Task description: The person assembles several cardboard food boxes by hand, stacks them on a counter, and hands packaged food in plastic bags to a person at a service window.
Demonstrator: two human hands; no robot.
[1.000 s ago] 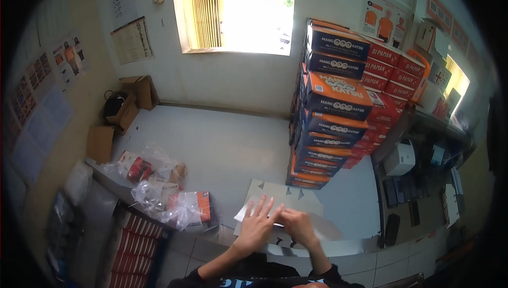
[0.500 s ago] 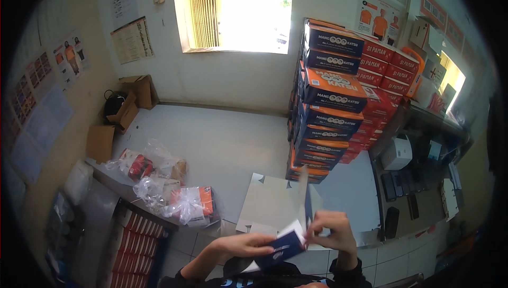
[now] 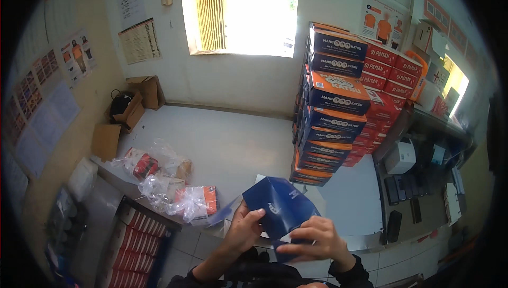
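Blue carton (image 3: 280, 207) has risen since the earlier frame, now unfolded wider, just in front of the box stack (image 3: 338, 102) on the white table (image 3: 222, 145). Left hand (image 3: 244, 230) pinches its lower-left edge; right hand (image 3: 315, 240) grips its bottom. Plastic-wrapped pkgs (image 3: 169, 182) lie well left of stack.

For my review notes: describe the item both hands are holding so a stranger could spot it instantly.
Start at the tall stack of blue and orange cartons on the white counter. In front, the left hand and right hand hold a folded blue cardboard box, plain dark blue and unstacked.
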